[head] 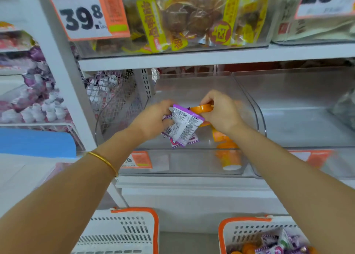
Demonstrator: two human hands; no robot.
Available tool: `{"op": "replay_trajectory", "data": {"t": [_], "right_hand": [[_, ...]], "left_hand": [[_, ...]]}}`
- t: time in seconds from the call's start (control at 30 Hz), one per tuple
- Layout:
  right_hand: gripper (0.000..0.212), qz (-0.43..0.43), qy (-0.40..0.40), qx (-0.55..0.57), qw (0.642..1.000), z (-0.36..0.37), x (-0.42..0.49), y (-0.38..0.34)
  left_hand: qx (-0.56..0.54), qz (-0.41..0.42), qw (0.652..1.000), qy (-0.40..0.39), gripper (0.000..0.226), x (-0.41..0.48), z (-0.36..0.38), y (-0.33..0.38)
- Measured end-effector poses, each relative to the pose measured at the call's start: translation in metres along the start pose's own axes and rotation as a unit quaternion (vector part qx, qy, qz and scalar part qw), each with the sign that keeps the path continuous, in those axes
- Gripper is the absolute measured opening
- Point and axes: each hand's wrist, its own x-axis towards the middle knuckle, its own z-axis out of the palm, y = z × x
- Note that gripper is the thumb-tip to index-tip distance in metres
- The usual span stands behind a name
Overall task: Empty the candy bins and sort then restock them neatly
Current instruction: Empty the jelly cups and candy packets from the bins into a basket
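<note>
Both hands reach into a clear plastic bin (192, 154) on the middle shelf. My left hand (153, 119) grips purple candy packets (182, 127), their white printed backs facing me. My right hand (221, 113) pinches an orange candy pack (203, 108) just right of the purple ones. More orange packs (228, 157) lie at the bin's front right. A few purple packets (184, 142) hang below my left hand; I cannot tell whether they rest on the bin floor.
A second clear bin (307, 119) stands to the right. Below are two white baskets with orange rims: the left one (123, 232) and the right one (249, 232) holding mixed purple and orange candy. Bagged snacks (184, 19) fill the upper shelf. Purple candies (34, 100) crowd the left rack.
</note>
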Motion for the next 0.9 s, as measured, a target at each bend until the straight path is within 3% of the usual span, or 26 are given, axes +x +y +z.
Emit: {"op": "replay_trajectory", "data": {"t": [0.13,0.27,0.43,0.6,0.77,0.9], "right_hand": [[0.029,-0.001,0.074,0.050,0.996,-0.017,-0.028,-0.014],[0.037,-0.021,0.122,0.143,0.982,-0.057,-0.062,-0.031],[0.038,-0.057,0.134,0.211,0.967,-0.128,-0.138,-0.025],[0.035,0.069,0.050,0.280,0.956,-0.188,-0.220,0.030],[0.025,0.258,-0.016,0.139,0.956,-0.187,-0.302,0.126],[0.026,0.405,-0.007,0.057,0.912,-0.161,-0.351,0.188]], "left_hand": [[-0.037,0.018,0.996,0.080,0.040,-0.024,-0.007,0.023],[-0.045,0.088,0.984,0.151,0.040,-0.052,-0.021,0.060],[-0.044,0.181,0.970,0.155,0.040,-0.096,-0.015,0.131],[-0.092,0.193,0.977,0.007,0.044,-0.126,0.062,0.189],[-0.100,0.094,0.963,-0.232,0.047,-0.150,0.197,0.204],[-0.063,0.060,0.942,-0.324,0.043,-0.173,0.277,0.207]]}}
